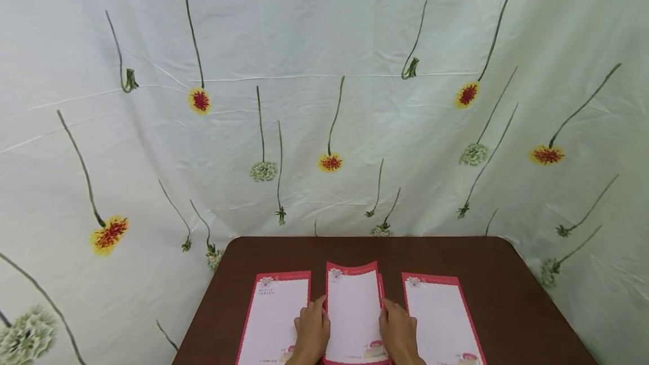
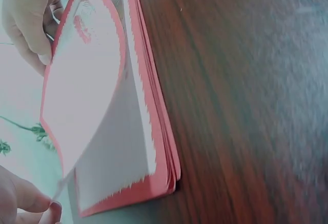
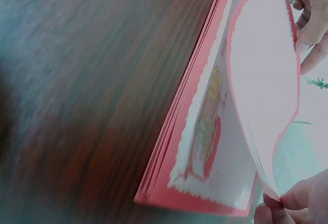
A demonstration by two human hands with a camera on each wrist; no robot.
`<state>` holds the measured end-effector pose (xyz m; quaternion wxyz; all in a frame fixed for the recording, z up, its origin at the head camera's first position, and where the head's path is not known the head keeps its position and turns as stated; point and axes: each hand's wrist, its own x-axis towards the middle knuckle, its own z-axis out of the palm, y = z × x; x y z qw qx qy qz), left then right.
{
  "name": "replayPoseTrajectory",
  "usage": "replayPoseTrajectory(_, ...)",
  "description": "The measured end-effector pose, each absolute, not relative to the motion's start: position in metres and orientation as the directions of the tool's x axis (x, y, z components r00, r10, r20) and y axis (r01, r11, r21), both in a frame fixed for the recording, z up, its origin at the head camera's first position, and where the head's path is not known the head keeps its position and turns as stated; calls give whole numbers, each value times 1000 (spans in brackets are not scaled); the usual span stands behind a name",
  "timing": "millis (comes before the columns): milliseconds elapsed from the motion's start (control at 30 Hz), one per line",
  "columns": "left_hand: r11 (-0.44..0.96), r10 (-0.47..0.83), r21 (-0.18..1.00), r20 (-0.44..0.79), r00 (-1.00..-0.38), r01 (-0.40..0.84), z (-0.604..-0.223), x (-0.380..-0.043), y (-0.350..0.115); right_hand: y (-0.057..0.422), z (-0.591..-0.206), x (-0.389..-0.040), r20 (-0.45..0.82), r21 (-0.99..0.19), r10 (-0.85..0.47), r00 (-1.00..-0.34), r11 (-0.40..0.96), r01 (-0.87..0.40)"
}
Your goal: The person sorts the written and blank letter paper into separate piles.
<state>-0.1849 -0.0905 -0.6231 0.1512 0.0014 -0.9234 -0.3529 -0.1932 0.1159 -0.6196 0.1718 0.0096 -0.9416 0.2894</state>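
A white sheet of paper with a red border [image 1: 353, 314] is bowed between my two hands at the middle of the table. My left hand [image 1: 311, 328] pinches its left edge between thumb and fingers. At the opposite edge, my right hand [image 1: 399, 328] pinches it the same way. Beneath the lifted sheet lies a stack of matching red-edged sheets [image 2: 118, 152], its layered edges showing in both wrist views. A printed picture [image 3: 207, 126] shows near the edge of the top sheet of that stack.
One similar sheet [image 1: 279, 320] lies on the left of the dark brown table [image 1: 375, 249], with small print at its top. Another sheet [image 1: 441, 320] lies on the right. Behind the table hangs a pale cloth [image 1: 304, 32] printed with upside-down flowers.
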Motion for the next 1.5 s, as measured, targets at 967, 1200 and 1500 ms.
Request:
replayPoseTrajectory(967,797,-263,599,234,-936,-74,-611,-176,-186,22,-622,-197,310,-637,-1,-951,742,-209)
replayPoseTrajectory(1200,807,-300,578,222,-928,-122,-616,-169,-209,-2,-625,-194,257,-661,-7,-966,728,-181)
replayPoseTrajectory(1500,808,-345,559,191,-919,-187,-621,-166,-234,-31,-630,-193,242,-664,-16,-970,726,-177)
